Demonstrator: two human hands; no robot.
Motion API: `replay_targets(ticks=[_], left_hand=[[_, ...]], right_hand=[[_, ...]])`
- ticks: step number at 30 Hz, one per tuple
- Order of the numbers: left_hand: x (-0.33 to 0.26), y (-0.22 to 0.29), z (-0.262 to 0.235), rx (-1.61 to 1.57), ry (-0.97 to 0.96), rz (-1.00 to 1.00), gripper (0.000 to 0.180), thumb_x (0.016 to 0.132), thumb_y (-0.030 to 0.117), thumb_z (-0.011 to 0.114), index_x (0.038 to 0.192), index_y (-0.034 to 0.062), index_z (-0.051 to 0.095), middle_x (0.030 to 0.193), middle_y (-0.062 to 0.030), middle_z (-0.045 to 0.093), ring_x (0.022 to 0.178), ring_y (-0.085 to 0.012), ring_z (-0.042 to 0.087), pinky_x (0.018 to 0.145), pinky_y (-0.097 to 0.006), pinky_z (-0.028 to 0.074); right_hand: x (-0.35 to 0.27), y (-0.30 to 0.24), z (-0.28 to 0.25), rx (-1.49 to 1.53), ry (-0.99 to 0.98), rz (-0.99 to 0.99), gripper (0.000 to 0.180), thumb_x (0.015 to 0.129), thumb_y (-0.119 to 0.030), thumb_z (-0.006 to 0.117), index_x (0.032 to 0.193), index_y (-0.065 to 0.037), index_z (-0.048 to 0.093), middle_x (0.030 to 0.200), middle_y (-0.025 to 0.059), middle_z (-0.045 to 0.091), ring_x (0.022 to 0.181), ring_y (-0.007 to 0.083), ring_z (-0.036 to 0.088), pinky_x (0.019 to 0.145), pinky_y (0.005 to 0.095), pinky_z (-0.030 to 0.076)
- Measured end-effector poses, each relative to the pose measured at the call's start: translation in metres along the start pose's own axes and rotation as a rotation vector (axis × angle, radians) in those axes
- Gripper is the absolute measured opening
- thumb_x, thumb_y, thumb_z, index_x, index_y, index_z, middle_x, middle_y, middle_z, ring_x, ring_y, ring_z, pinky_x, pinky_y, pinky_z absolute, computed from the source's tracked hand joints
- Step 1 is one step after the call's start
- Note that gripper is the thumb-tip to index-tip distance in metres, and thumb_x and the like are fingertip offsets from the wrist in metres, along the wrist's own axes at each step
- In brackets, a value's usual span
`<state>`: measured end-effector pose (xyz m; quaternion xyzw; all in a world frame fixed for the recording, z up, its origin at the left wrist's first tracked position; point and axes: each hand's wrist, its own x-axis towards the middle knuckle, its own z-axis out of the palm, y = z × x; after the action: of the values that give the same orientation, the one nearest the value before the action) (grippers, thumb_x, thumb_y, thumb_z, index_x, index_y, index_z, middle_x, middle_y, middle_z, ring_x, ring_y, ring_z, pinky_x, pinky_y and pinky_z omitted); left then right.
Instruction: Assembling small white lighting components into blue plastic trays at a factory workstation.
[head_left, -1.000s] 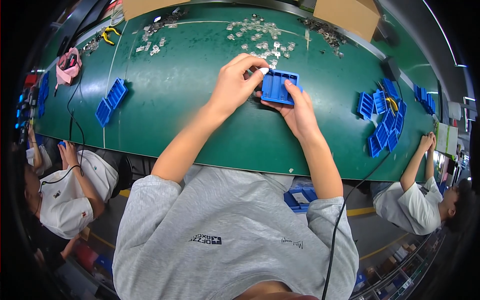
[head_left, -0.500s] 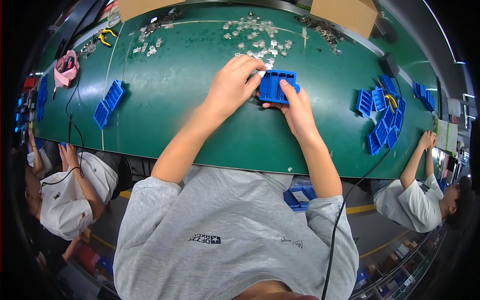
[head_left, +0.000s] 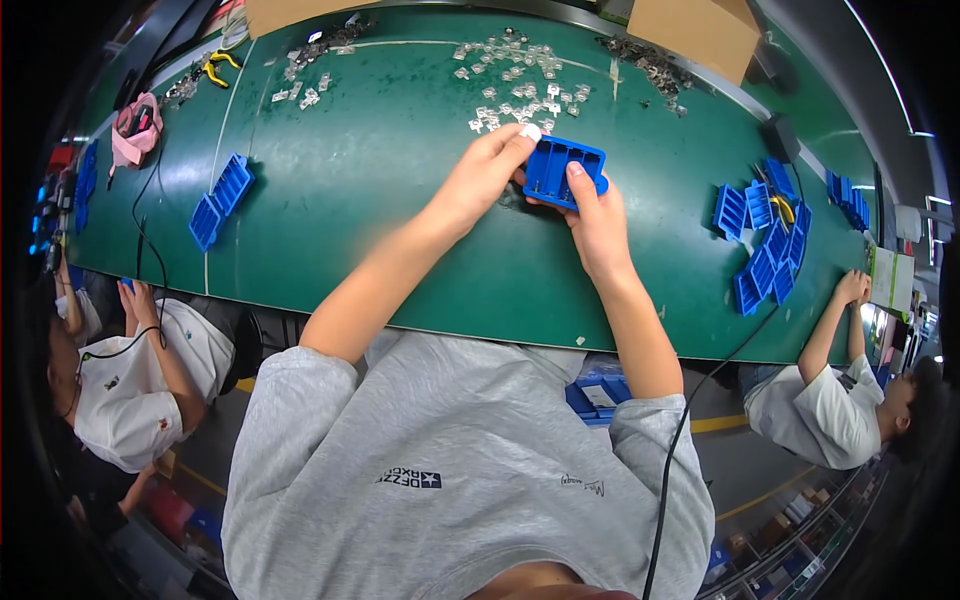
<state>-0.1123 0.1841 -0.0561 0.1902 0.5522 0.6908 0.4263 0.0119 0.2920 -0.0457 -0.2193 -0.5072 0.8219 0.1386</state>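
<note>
A blue plastic battery-holder-like case (head_left: 546,172) with several long slots is held above the table in my right hand (head_left: 600,225). The right thumb lies across its open face and the fingers are behind it. My left hand (head_left: 480,180) is closed at the case's upper left corner, its thumb tip wearing a white cover (head_left: 530,132). Whatever the left fingertips pinch is hidden. Just beyond the hands, small shiny metal contact plates (head_left: 520,90) are scattered on the green table (head_left: 350,190).
More blue cases lie at the right (head_left: 765,255) and left (head_left: 220,200). Dark metal parts (head_left: 655,65) sit at the back, near a cardboard box (head_left: 695,35). Yellow-handled pliers (head_left: 220,68) and a pink pouch (head_left: 135,130) are far left. People sit on both sides.
The case has tilted slightly and moved a little to the right in the view. My left hand has shifted right, its covered thumb now up at the case's corner.
</note>
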Motion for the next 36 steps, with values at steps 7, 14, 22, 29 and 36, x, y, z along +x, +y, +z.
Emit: replay_targets(ticks=[7,14,22,29,36], left_hand=[[-0.004,0.001,0.009,-0.02,-0.089,0.074,0.034,0.099,0.034,0.053,0.112,0.0026,0.059,0.096,-0.0009,0.061,0.09,-0.0082,0.054,0.083,-0.025,0.044],[-0.008,0.001,0.01,-0.037,-0.201,0.274,0.037,0.097,0.036,0.055,0.112,0.0017,0.059,0.104,-0.0036,0.061,0.097,-0.0116,0.056,0.089,-0.027,0.045],[-0.011,0.004,0.003,-0.01,-0.223,0.325,0.037,0.097,0.037,0.055,0.107,0.0018,0.062,0.11,-0.0072,0.063,0.103,-0.0166,0.057,0.093,-0.031,0.045],[0.011,0.028,-0.047,0.337,0.308,0.587,0.02,0.092,0.017,0.062,0.105,0.0021,0.063,0.096,-0.0076,0.065,0.087,-0.0145,0.06,0.078,-0.029,0.049],[-0.01,0.056,-0.206,1.133,1.081,0.553,0.022,0.085,0.022,0.067,0.102,0.0094,0.072,0.097,-0.012,0.065,0.084,-0.0232,0.064,0.076,-0.033,0.051]], right_hand=[[-0.009,0.008,0.002,-0.193,0.094,-0.111,0.039,0.098,-0.026,0.056,0.125,0.003,0.05,0.111,0.0055,0.059,0.102,0.0112,0.055,0.091,0.0268,0.045],[-0.019,0.016,0.003,-0.409,0.065,-0.504,0.054,0.095,-0.032,0.061,0.13,0.006,0.046,0.123,0.0119,0.055,0.113,0.0189,0.052,0.098,0.0324,0.041],[-0.019,0.02,0.001,-0.555,0.048,-0.607,0.051,0.094,-0.026,0.064,0.129,0.006,0.047,0.12,0.0159,0.06,0.108,0.02,0.057,0.095,0.0328,0.045],[-0.007,0.014,0.01,-0.009,0.097,-0.265,0.049,0.1,-0.035,0.048,0.131,0.002,0.04,0.126,0.0225,0.055,0.11,0.0324,0.061,0.089,0.0417,0.053],[-0.002,-0.009,0.007,0.033,0.137,-0.172,0.045,0.101,-0.033,0.045,0.125,0.004,0.046,0.116,0.02,0.061,0.099,0.0293,0.065,0.08,0.039,0.055]])
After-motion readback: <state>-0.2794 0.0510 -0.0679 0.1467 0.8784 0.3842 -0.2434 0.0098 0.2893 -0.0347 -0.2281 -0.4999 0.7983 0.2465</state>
